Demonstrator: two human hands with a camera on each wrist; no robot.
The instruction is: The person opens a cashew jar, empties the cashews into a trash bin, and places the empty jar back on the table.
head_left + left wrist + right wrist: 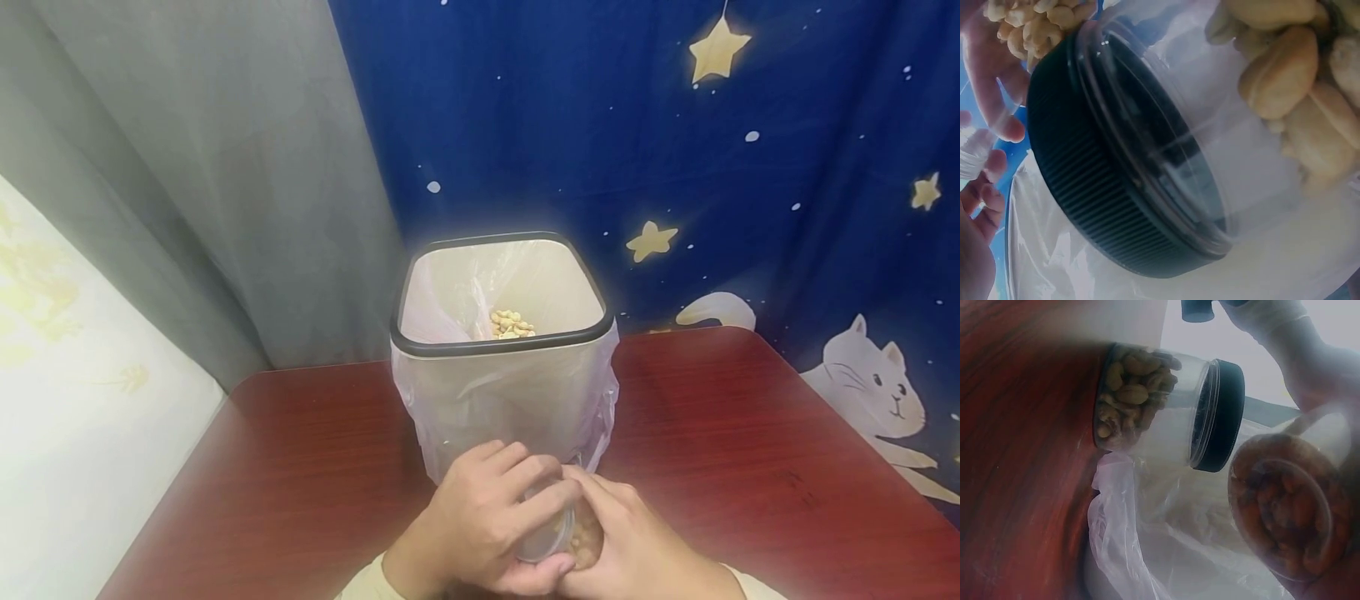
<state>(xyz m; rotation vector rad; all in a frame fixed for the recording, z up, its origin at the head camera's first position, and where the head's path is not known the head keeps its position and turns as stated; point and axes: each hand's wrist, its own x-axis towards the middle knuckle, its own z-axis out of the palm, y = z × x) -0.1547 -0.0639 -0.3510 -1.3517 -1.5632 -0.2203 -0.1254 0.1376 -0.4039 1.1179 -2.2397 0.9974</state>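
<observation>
My left hand curls over the near end of a clear jar of cashews, low in front of the bin. My right hand wraps the jar's other side, and the jar's nut-filled base faces the right wrist camera. Fingers hide much of this jar in the head view. A second clear jar, part filled with cashews and capped with a ribbed black lid, stands upright on the table close to the bin. The hands are above this second jar, which they mostly cover in the head view.
Behind the hands, a cream bin with a black rim and a translucent liner stands on the red-brown wooden table. Cashews lie inside it. A grey curtain and a blue starry curtain hang behind the table.
</observation>
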